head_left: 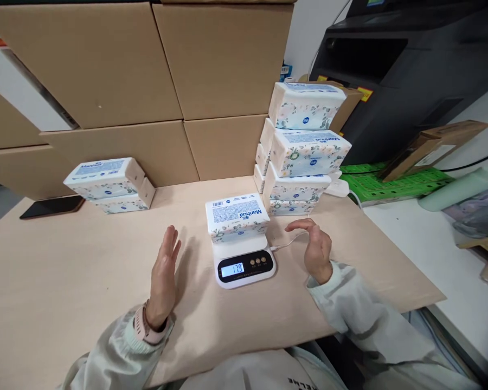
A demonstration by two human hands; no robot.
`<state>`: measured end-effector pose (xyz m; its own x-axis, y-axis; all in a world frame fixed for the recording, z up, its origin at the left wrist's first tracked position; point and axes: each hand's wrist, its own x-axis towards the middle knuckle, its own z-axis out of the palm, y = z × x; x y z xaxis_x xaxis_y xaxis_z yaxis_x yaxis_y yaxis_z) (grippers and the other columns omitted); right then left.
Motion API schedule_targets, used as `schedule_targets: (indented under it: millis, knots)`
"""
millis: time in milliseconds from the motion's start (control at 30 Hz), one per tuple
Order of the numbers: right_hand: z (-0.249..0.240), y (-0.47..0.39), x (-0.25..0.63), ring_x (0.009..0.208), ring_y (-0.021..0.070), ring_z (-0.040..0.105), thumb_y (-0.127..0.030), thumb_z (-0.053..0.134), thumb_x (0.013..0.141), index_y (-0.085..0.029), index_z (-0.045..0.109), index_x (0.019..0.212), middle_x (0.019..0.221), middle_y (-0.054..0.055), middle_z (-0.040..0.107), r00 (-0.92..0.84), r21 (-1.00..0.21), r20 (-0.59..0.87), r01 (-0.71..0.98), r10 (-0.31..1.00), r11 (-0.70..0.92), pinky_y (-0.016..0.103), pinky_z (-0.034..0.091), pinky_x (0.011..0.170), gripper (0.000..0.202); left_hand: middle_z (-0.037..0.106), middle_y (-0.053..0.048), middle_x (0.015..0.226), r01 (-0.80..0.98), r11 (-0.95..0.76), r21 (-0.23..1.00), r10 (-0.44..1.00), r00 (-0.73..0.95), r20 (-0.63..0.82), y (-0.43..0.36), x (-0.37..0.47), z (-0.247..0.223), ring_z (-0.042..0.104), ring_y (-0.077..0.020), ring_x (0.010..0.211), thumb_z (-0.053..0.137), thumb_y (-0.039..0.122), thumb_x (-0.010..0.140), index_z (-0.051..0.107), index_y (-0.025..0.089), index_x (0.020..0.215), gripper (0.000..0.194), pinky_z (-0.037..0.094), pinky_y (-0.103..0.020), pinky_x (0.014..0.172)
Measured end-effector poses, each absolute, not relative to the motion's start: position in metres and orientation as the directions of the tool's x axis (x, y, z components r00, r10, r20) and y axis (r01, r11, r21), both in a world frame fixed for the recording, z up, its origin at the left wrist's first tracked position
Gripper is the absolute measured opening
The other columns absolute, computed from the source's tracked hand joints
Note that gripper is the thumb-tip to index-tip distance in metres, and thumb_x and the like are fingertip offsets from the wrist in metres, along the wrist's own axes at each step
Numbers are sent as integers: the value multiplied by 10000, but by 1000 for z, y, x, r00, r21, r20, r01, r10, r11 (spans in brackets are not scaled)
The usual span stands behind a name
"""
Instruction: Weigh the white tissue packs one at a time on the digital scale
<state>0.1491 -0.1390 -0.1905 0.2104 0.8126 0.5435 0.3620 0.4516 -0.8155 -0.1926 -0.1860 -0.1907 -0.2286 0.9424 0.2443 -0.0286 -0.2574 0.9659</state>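
A pack of tissues point(238, 214) lies on the white digital scale point(239, 246), whose lit display shows digits that look like 179. To the left of the scale, my left hand point(164, 273) is raised with its fingers stretched out, holding nothing. My right hand point(315, 246) hovers on the other side, fingers extended toward the scale and apart from the pack. Behind it rises a stack of tissue packs point(311, 154). Two more tissue packs point(109, 181) sit one on the other at the back left.
Large cardboard boxes point(117, 70) form a wall along the table's back edge. A dark phone point(52, 207) lies at the far left. A thin white cable point(288, 242) runs from the scale. On the right stand a black machine point(390, 81) and a green crate point(364, 184).
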Motion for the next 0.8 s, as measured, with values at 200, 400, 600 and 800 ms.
schedule_targets:
  millis: [200, 400, 600, 800]
  knots:
    - [-190, -140, 149, 880, 262, 698, -497, 281, 1072, -248, 747, 809, 830, 72, 750, 218, -814, 552, 349, 805, 464, 450, 528, 860, 590, 523, -58, 1593, -77, -255, 964, 914, -344, 214, -182, -192, -190, 467, -337, 1500, 566, 541, 993, 678, 357, 1384, 447, 362, -564, 1260]
    - [-190, -140, 150, 868, 238, 686, -491, 298, 1084, -239, 761, 817, 833, 61, 750, 191, -795, 586, 326, 788, 512, 415, 506, 846, 590, 577, -94, 1533, -45, -319, 947, 884, -373, 281, -182, -191, -187, 529, -323, 1439, 615, 577, 956, 688, 302, 1356, 491, 429, -521, 1202]
    - [-193, -140, 151, 870, 236, 689, -493, 292, 1088, -241, 770, 814, 833, 60, 753, 186, -786, 599, 318, 779, 529, 409, 503, 838, 605, 596, -100, 1512, -84, -278, 957, 893, -390, 226, -179, -192, -189, 552, -316, 1412, 626, 594, 933, 703, 297, 1317, 491, 448, -526, 1179]
    - [-194, -139, 150, 863, 241, 691, -507, 294, 1083, -239, 770, 803, 830, 63, 751, 189, -786, 601, 317, 777, 531, 415, 505, 824, 614, 601, -100, 1506, -95, -249, 964, 898, -394, 193, -178, -193, -189, 554, -313, 1406, 618, 605, 928, 703, 295, 1306, 496, 448, -530, 1179]
